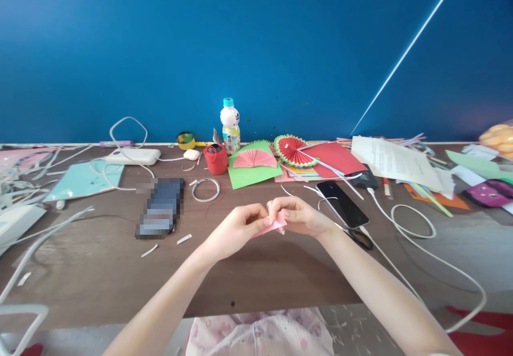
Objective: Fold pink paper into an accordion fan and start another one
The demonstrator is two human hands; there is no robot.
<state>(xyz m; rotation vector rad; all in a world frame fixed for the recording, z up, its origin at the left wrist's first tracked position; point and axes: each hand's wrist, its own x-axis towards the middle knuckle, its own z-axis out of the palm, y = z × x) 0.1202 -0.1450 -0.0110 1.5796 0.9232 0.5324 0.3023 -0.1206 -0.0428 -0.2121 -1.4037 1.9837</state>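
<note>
Above the brown table, my left hand (240, 226) and my right hand (295, 214) meet, fingertips touching. Both pinch a small piece of pink paper (276, 225), which shows between and below the fingers; part of it is hidden by them. Beyond the hands lies a pink pleated paper fan (255, 158) on a green sheet of paper (238, 179). To its right is a round red pleated fan (289, 150) with a green and white zigzag rim. A pair of scissors with dark handles (362, 239) lies right of my right hand, partly under the phone and wrist.
A red spool of thread (216, 159) and a bottle (230, 126) stand at the back. A phone (343, 204) lies at right, another phone (160, 206) at left. A tape ring (206, 200), paper scraps, a power strip (134, 156) and loose white cables (436, 254) spread across the table.
</note>
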